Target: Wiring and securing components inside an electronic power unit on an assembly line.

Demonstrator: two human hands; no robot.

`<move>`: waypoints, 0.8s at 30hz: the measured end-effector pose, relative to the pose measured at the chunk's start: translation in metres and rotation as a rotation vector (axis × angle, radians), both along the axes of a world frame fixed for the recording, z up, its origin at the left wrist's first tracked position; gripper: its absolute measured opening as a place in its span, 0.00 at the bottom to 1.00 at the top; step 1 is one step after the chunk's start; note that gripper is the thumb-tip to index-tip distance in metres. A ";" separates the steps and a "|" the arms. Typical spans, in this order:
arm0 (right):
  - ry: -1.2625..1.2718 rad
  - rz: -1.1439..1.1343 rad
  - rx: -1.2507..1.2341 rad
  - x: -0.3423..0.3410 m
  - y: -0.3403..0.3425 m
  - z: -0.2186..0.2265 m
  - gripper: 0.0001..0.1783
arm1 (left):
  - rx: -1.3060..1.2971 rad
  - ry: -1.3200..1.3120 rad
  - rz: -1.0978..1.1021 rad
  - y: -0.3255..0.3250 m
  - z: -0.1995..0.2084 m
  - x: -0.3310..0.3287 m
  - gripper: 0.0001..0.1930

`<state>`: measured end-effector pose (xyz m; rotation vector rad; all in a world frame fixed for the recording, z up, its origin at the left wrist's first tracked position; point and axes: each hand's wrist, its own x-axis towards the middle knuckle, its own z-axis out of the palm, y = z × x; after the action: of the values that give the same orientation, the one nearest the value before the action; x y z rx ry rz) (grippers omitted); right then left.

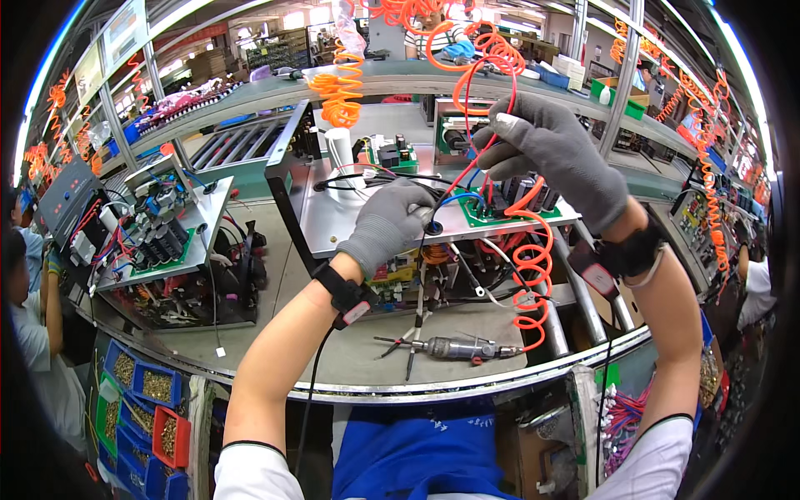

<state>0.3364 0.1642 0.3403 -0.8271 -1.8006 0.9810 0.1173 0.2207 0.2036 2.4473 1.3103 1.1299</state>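
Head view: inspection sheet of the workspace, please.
Surface: beige bench, metal-edged.
Job's things: metal panel bearing a green board; red wire rising above it.
Clutter: air tool lying on the bench, nearer the person than the panel.
Hands: both gloved; right hand pinches the red wire; left hand at the panel's front edge, grip unclear.
Cables: red coiled hose on the air tool; loose leads hang below the panel.
Surroundings: second unit at left; bins of small parts, lower left; co-worker at left.
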 end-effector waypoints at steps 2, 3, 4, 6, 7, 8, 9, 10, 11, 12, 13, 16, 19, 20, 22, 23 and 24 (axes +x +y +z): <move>-0.027 -0.030 0.047 -0.004 0.014 -0.006 0.13 | -0.036 -0.080 -0.040 0.005 -0.006 -0.014 0.10; -0.058 -0.080 0.087 -0.006 0.021 -0.008 0.12 | -0.047 -0.111 -0.017 0.005 -0.010 -0.020 0.08; -0.091 -0.131 0.127 -0.009 0.029 -0.012 0.12 | -0.059 -0.145 0.006 0.005 -0.014 -0.027 0.07; -0.100 -0.146 0.147 -0.011 0.048 -0.021 0.11 | -0.125 -0.218 -0.042 0.005 -0.020 -0.027 0.07; -0.172 -0.180 0.143 -0.014 0.054 -0.024 0.10 | -0.160 -0.284 -0.025 0.002 -0.018 -0.025 0.07; -0.243 -0.215 0.138 -0.017 0.058 -0.025 0.10 | -0.195 -0.350 -0.007 -0.002 -0.015 -0.024 0.07; -0.274 -0.230 0.121 -0.020 0.061 -0.026 0.09 | -0.195 -0.349 -0.010 -0.006 -0.011 -0.024 0.07; -0.275 -0.236 0.119 -0.023 0.061 -0.026 0.09 | -0.247 -0.370 0.025 -0.015 0.000 -0.023 0.07; -0.324 -0.234 0.081 -0.028 0.060 -0.025 0.09 | -0.297 -0.389 0.069 -0.022 0.006 -0.024 0.08; -0.372 -0.232 0.043 -0.032 0.060 -0.025 0.09 | -0.298 -0.390 0.071 -0.021 0.005 -0.027 0.08; -0.397 -0.222 0.032 -0.034 0.063 -0.027 0.08 | -0.391 -0.560 0.038 -0.022 0.005 -0.031 0.08; -0.464 -0.200 0.052 -0.041 0.074 -0.034 0.08 | -0.506 -0.773 -0.036 -0.016 -0.002 -0.040 0.09; -0.527 -0.319 0.311 -0.039 0.094 -0.033 0.06 | -0.536 -0.825 -0.062 -0.012 -0.004 -0.041 0.08; -0.545 -0.378 0.427 -0.042 0.092 -0.030 0.06 | -0.535 -0.828 -0.067 -0.010 -0.005 -0.042 0.07; -0.563 -0.350 0.339 -0.045 0.090 -0.031 0.06 | -0.539 -0.826 -0.075 -0.009 -0.006 -0.041 0.07; -0.604 -0.324 0.280 -0.046 0.092 -0.034 0.06 | -0.531 -0.828 -0.065 -0.010 -0.006 -0.040 0.07; -0.644 -0.298 0.219 -0.046 0.093 -0.038 0.06 | -0.523 -0.830 -0.055 -0.010 -0.006 -0.038 0.07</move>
<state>0.2900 0.2574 0.3025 -1.3235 -2.1778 0.3245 0.0792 0.2108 0.1972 1.3874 1.0587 1.3456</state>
